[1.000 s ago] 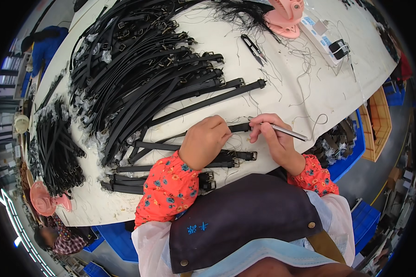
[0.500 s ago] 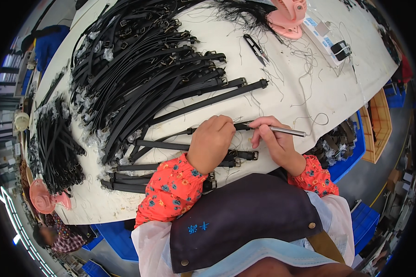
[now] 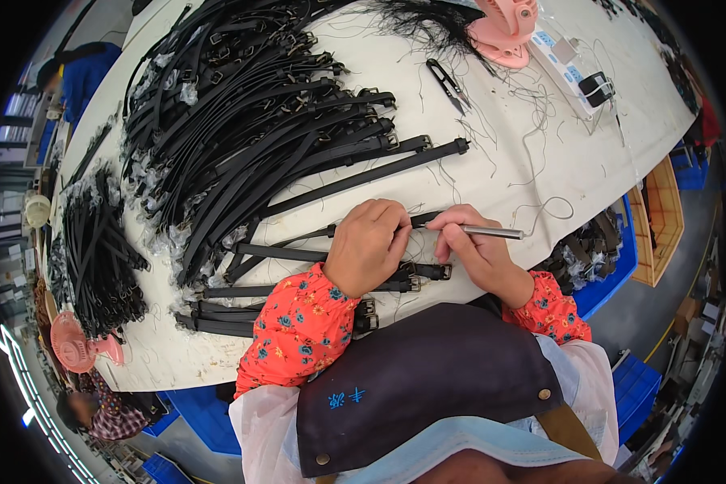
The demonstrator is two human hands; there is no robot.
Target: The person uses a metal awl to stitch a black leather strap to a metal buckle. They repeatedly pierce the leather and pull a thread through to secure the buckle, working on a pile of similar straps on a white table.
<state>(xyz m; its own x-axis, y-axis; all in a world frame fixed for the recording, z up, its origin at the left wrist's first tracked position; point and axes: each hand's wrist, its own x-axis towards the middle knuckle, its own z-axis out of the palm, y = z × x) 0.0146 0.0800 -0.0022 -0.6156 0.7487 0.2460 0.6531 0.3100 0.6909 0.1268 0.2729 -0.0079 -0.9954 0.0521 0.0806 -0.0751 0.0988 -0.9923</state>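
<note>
A narrow black strap [image 3: 419,219] lies across the pale table beneath both hands. My left hand [image 3: 365,246] is curled over it, fingertips closed on it. Just to the right, my right hand [image 3: 480,252] grips a slim silver pen-like tool [image 3: 496,231] with a thin cord [image 3: 569,211], its tip at the strap and largely hidden by my fingers. Many more black straps with metal buckles [image 3: 250,137] lie in a large pile with crumpled clear plastic bits, and a smaller bundle [image 3: 97,250] is at the left. Black-handled snips [image 3: 448,85] lie beyond my hands among loose threads.
A pink fan [image 3: 504,36], power strip [image 3: 569,73] and dark thread heap [image 3: 427,20] sit at the back. Another pink fan [image 3: 73,343] is lower left. A blue bin [image 3: 627,242] of straps and wooden crate [image 3: 661,210] stand right. Co-workers [image 3: 89,81] [image 3: 109,415] are at the left.
My left hand has shifted a little right along the strap. My right hand's tool has moved slightly left and lies a little flatter.
</note>
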